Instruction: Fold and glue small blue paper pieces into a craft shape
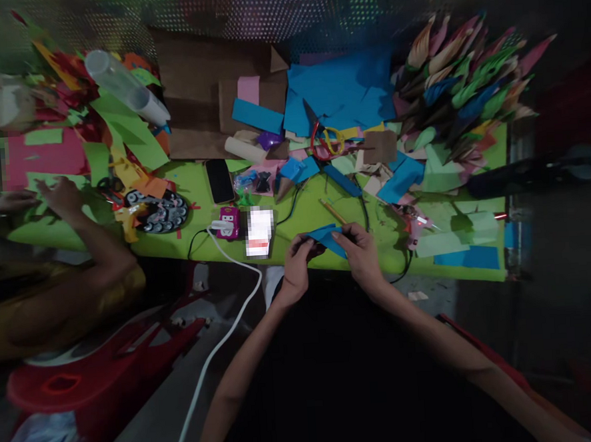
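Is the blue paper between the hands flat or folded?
Folded or bent, not flat: the blue paper shows faces at different angles between the left hand and right hand. Creased or not, cannot tell.

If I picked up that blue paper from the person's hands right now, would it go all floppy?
Probably not very: the blue paper spans the gap between the left hand and right hand without sagging. It's likely light, since only fingers and thumbs pinch it. It might crease easily, because it looks thin.
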